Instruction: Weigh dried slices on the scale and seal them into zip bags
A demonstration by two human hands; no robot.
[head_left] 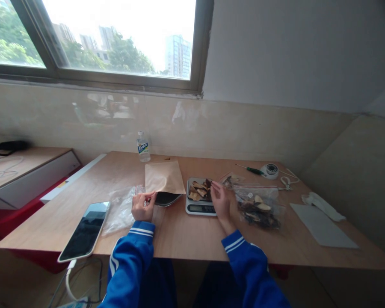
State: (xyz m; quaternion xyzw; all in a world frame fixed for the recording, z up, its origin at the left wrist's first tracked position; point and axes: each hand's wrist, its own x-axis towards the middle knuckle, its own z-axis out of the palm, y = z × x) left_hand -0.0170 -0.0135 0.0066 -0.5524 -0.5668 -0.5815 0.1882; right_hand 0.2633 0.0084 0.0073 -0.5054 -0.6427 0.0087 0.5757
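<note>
Over the table [179, 239], the left hand [143, 206] is pinching a paper bag [163, 176] by its mouth. Beside it, dried slices [197, 190] are resting on a scale [192, 209]; the right hand [222, 202] is touching them, fingers narrow, any grip being unclear.

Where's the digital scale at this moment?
In the head view, the digital scale sits mid-frame on the table, between the brown pouch on its left and the filled clear bag on its right.
</note>
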